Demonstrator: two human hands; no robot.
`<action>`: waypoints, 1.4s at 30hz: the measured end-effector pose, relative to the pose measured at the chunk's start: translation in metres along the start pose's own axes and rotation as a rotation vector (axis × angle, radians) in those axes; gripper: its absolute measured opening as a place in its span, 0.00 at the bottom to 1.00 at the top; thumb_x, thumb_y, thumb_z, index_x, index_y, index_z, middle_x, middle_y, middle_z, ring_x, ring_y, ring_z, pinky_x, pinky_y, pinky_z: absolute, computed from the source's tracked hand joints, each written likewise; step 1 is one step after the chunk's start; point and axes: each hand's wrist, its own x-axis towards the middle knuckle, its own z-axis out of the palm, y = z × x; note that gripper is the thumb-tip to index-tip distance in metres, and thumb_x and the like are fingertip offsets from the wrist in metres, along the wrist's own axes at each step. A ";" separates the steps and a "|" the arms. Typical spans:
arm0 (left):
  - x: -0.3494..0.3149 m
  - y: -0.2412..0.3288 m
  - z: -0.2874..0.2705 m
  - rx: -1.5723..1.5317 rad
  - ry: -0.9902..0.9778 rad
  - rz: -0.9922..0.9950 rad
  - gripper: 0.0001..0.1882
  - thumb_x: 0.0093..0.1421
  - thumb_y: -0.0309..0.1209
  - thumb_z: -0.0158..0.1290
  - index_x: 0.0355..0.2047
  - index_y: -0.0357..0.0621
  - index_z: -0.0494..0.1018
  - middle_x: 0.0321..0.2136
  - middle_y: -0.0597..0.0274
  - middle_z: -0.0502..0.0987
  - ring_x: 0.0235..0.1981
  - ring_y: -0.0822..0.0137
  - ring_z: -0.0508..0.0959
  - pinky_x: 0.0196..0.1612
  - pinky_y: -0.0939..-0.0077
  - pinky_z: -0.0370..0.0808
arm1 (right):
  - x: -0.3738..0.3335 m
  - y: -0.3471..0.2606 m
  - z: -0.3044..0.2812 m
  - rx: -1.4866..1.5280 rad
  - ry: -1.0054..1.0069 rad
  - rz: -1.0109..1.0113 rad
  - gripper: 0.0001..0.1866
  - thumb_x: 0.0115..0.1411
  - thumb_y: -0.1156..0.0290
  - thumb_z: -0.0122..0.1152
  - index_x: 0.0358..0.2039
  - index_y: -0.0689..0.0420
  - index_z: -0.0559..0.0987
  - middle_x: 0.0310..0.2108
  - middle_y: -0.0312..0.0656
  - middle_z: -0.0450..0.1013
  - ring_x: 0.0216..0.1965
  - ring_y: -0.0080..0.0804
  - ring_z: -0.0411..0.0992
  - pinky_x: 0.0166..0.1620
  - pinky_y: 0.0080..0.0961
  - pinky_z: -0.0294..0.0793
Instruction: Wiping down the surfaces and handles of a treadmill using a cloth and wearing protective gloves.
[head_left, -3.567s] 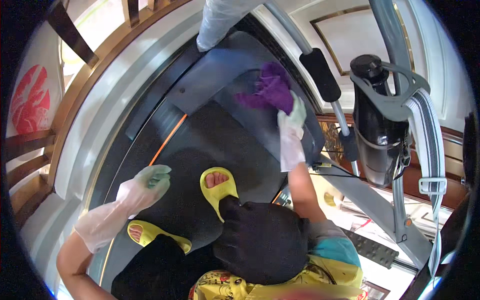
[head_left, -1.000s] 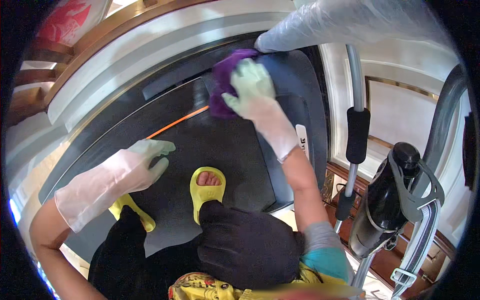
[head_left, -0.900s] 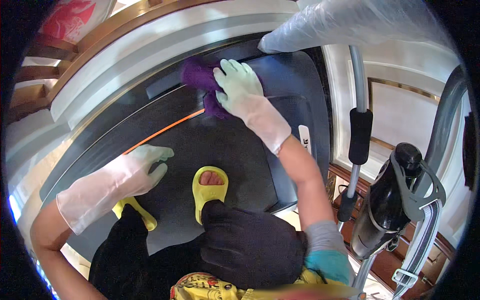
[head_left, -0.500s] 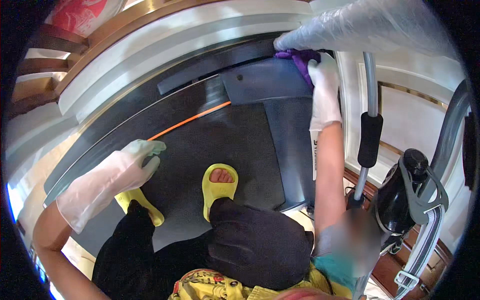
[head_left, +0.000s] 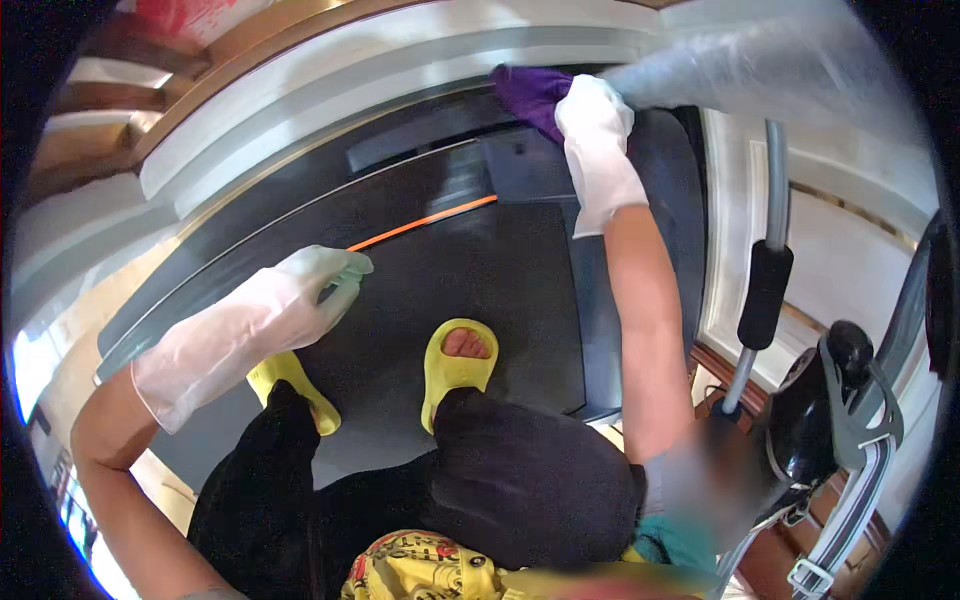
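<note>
Left slipper [head_left: 318, 408], yellow, on black belt [head_left: 510, 295]. Left hand [head_left: 325, 288], pale glove, above belt, fingers curled, narrow gap to thumb. Orange stripe [head_left: 430, 217] runs right of left hand. Right slipper [head_left: 445, 375], yellow, on belt. Purple cloth [head_left: 530, 95] at belt's far end, gripped by right hand [head_left: 595, 108], gloved, finger detail blurred. Plastic-wrapped post [head_left: 745, 75] just beside right hand. Foam-padded bar [head_left: 766, 298], then black bottle [head_left: 798, 425], far right.
</note>
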 end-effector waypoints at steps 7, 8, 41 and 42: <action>-0.026 -0.024 0.017 -0.160 0.117 -0.031 0.15 0.68 0.35 0.51 0.52 0.46 0.76 0.49 0.51 0.79 0.53 0.51 0.78 0.55 0.61 0.77 | -0.030 -0.087 0.012 -0.054 -0.232 -0.478 0.17 0.53 0.62 0.61 0.41 0.55 0.85 0.43 0.51 0.80 0.46 0.49 0.79 0.48 0.42 0.79; -0.029 -0.026 0.019 -0.192 0.098 -0.053 0.15 0.68 0.34 0.51 0.53 0.46 0.76 0.49 0.51 0.79 0.53 0.52 0.78 0.55 0.61 0.77 | -0.034 -0.099 0.040 0.202 -0.171 -0.642 0.16 0.53 0.61 0.60 0.39 0.55 0.85 0.40 0.51 0.81 0.45 0.49 0.79 0.47 0.42 0.79; 0.139 0.156 0.043 -0.618 -0.374 0.072 0.44 0.62 0.45 0.58 0.73 0.59 0.49 0.68 0.54 0.62 0.65 0.55 0.69 0.68 0.64 0.65 | -0.155 0.127 -0.013 1.450 0.316 -0.353 0.24 0.60 0.76 0.60 0.58 0.64 0.74 0.56 0.43 0.74 0.55 0.30 0.73 0.64 0.30 0.67; 0.141 0.163 0.051 -0.875 -0.432 0.079 0.42 0.63 0.46 0.56 0.73 0.60 0.50 0.66 0.55 0.66 0.62 0.56 0.72 0.67 0.66 0.66 | -0.147 0.127 -0.011 1.292 0.476 -0.219 0.23 0.63 0.76 0.58 0.59 0.59 0.74 0.56 0.41 0.74 0.54 0.29 0.73 0.62 0.30 0.69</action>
